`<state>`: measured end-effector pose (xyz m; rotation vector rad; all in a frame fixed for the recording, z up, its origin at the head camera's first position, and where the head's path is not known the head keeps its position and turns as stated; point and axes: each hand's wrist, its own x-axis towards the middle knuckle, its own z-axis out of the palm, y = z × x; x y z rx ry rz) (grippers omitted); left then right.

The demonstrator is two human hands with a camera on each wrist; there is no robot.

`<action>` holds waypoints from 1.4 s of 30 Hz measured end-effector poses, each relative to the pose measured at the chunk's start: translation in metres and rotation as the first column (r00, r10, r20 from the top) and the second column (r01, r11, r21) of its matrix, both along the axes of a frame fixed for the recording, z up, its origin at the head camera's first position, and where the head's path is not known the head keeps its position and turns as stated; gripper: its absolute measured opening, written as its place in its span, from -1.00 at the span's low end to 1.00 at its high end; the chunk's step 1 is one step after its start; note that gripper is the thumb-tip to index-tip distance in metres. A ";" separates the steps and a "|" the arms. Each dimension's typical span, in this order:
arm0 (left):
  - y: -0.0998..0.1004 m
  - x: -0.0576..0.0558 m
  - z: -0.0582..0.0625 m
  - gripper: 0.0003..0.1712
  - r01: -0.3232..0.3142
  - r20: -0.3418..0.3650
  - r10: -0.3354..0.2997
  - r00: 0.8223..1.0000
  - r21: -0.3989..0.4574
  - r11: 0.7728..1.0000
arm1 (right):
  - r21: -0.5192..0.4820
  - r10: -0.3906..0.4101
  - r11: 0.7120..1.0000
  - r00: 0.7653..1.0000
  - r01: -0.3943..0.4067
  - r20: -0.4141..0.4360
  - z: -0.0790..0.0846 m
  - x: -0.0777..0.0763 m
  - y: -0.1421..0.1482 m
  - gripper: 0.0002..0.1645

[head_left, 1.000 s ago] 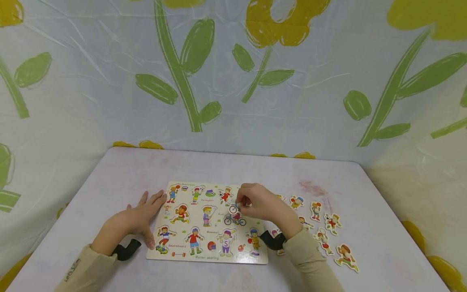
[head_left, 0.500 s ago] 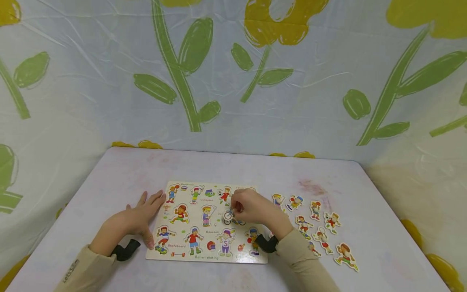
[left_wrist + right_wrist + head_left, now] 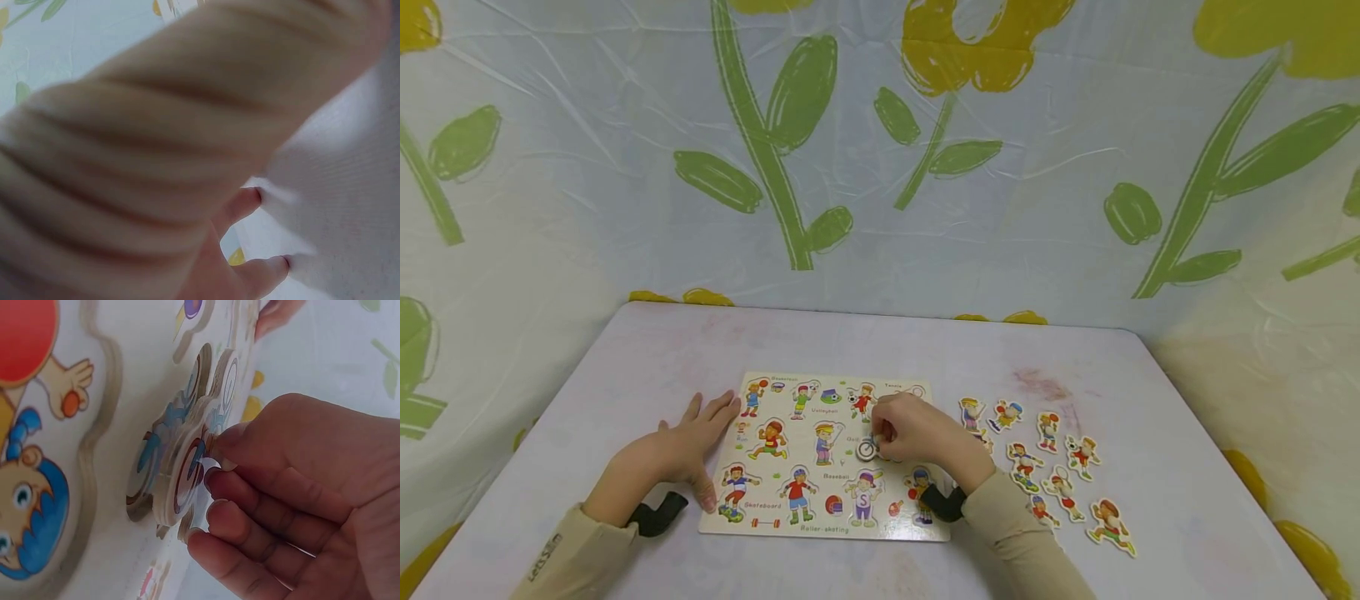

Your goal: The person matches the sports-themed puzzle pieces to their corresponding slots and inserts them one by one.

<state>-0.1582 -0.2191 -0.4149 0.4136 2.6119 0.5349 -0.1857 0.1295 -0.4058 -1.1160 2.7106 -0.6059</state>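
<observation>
My right hand (image 3: 917,433) pinches a wooden bicycle puzzle piece (image 3: 867,450) over the puzzle board (image 3: 808,531). In the right wrist view the bicycle piece (image 3: 181,481) sits close over its matching bicycle recess (image 3: 140,478), slightly offset and tilted. Thumb and forefinger grip it near its middle, while the other fingers curl beside its edge. My left hand (image 3: 677,454) lies with spread fingers at the board's left edge. In the left wrist view a sleeve (image 3: 144,144) hides most of the left hand (image 3: 231,269).
Several loose sports-figure pieces lie right of the board, among them a runner (image 3: 1111,527), a tennis player (image 3: 1063,493) and a skateboarder (image 3: 1022,463). The table (image 3: 820,342) backs onto a flower-printed cloth (image 3: 1037,208).
My right hand has come slightly left and toward me, bringing the bicycle piece down over the bicycle recess. The left hand keeps its place.
</observation>
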 end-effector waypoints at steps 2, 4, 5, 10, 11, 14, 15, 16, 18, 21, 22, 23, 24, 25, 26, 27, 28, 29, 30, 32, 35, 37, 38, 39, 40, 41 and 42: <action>0.000 0.000 0.000 0.67 -0.001 0.002 0.001 1.000 -0.001 1.000 | 0.004 -0.001 1.000 1.000 0.001 0.004 -0.001 0.000 0.000 -0.86; 0.000 0.000 0.001 0.67 -0.001 0.001 0.001 1.000 0.002 1.000 | 0.006 -0.004 1.000 1.000 0.004 0.009 -0.003 -0.001 0.000 -0.86; 0.000 0.000 0.001 0.67 -0.001 0.000 0.001 1.000 0.003 1.000 | 0.008 -0.005 1.000 1.000 0.004 0.009 -0.004 -0.001 -0.001 -0.86; 0.000 0.000 0.001 0.66 0.004 -0.005 -0.004 1.000 0.012 1.000 | 0.014 0.000 1.000 1.000 0.000 0.015 -0.007 -0.002 -0.001 -0.85; 0.000 0.000 0.001 0.66 0.005 -0.006 -0.005 1.000 0.011 1.000 | 0.016 0.001 1.000 1.000 -0.002 0.015 -0.007 -0.002 -0.001 -0.85; 0.000 0.000 0.001 0.66 0.004 -0.002 -0.004 1.000 0.015 1.000 | 0.013 0.004 1.000 1.000 -0.004 0.017 -0.007 -0.002 -0.001 -0.84; 0.000 0.000 0.001 0.66 0.003 -0.001 -0.003 1.000 0.017 1.000 | 0.010 0.005 1.000 1.000 -0.005 0.018 -0.007 -0.002 -0.001 -0.84; 0.000 0.000 0.001 0.66 0.003 -0.001 -0.003 1.000 0.017 1.000 | 0.009 0.006 1.000 1.000 -0.006 0.018 -0.008 -0.002 -0.001 -0.83; 0.000 0.000 0.001 0.66 0.002 0.002 -0.002 1.000 0.020 1.000 | 0.007 0.007 1.000 1.000 -0.007 0.020 -0.007 -0.001 -0.001 -0.82; 0.000 0.000 0.000 0.67 0.001 0.004 -0.001 1.000 0.021 1.000 | 0.006 0.008 1.000 1.000 -0.008 0.023 -0.007 -0.001 -0.001 -0.80; 0.000 0.000 0.000 0.67 0.001 0.004 -0.001 1.000 0.020 1.000 | 0.006 0.007 1.000 1.000 -0.007 0.024 -0.007 -0.001 -0.001 -0.80; 0.000 0.000 0.000 0.67 0.000 0.005 0.000 1.000 0.022 1.000 | 0.005 0.006 1.000 1.000 -0.007 0.026 -0.007 -0.001 -0.001 -0.80; 0.000 0.000 0.000 0.67 -0.001 0.006 0.000 1.000 0.021 1.000 | 0.006 0.005 1.000 1.000 -0.005 0.027 -0.008 -0.001 -0.001 -0.80; 0.000 0.000 0.000 0.67 -0.001 0.007 0.001 1.000 0.020 1.000 | 0.006 0.004 1.000 1.000 -0.004 0.028 -0.008 -0.001 -0.001 -0.80; 0.000 0.000 0.000 0.67 -0.001 0.008 0.001 1.000 0.019 1.000 | 0.007 0.002 1.000 1.000 -0.002 0.029 -0.008 -0.001 -0.001 -0.80; 0.000 0.000 0.000 0.67 -0.001 0.009 0.000 1.000 0.016 1.000 | 0.010 -0.001 1.000 1.000 0.001 0.029 -0.009 -0.001 -0.002 -0.81; 0.000 0.000 0.000 0.68 -0.001 0.009 0.000 1.000 0.014 1.000 | 0.014 -0.004 1.000 1.000 0.004 0.030 -0.009 -0.001 -0.002 -0.82; 0.000 0.000 0.000 0.68 0.000 0.010 0.000 1.000 0.012 1.000 | 0.018 -0.008 1.000 1.000 0.007 0.029 -0.009 -0.001 -0.002 -0.82; 0.000 0.000 0.000 0.68 0.001 0.010 -0.001 1.000 0.009 1.000 | 0.022 -0.012 1.000 1.000 0.011 0.029 -0.009 -0.001 -0.002 -0.82; 0.000 0.000 0.000 0.68 0.003 0.008 -0.003 1.000 0.007 1.000 | 0.031 -0.019 0.999 0.999 0.018 0.030 -0.010 -0.001 -0.002 -0.83; -0.001 0.000 0.000 0.68 0.005 0.005 -0.005 1.000 0.007 1.000 | 0.044 -0.026 0.999 0.999 0.025 0.029 -0.011 -0.001 -0.001 -0.83; -0.001 -0.001 -0.001 0.68 0.006 0.003 -0.006 1.000 0.008 1.000 | 0.048 -0.028 0.999 0.999 0.026 0.032 -0.011 -0.001 -0.001 -0.84; -0.001 -0.001 -0.001 0.68 0.006 0.002 -0.006 1.000 0.008 1.000 | 0.048 -0.028 0.999 0.999 0.026 0.036 -0.010 -0.002 -0.001 -0.85; -0.001 -0.001 -0.001 0.69 0.006 0.003 -0.006 1.000 0.005 1.000 | 0.047 -0.026 0.999 0.999 0.024 0.041 -0.010 -0.002 -0.001 -0.86; -0.001 -0.001 -0.001 0.69 0.006 0.002 -0.006 1.000 0.005 1.000 | 0.044 -0.023 0.999 0.998 0.021 0.050 -0.009 -0.002 0.000 -0.86; -0.001 -0.001 -0.001 0.69 0.005 0.002 -0.005 1.000 0.003 1.000 | 0.041 -0.021 0.999 0.998 0.019 0.060 -0.009 -0.003 0.000 -0.87; -0.001 -0.001 -0.001 0.69 0.005 0.003 -0.005 1.000 0.001 1.000 | 0.039 -0.020 0.999 0.997 0.018 0.070 -0.008 -0.003 0.001 -0.88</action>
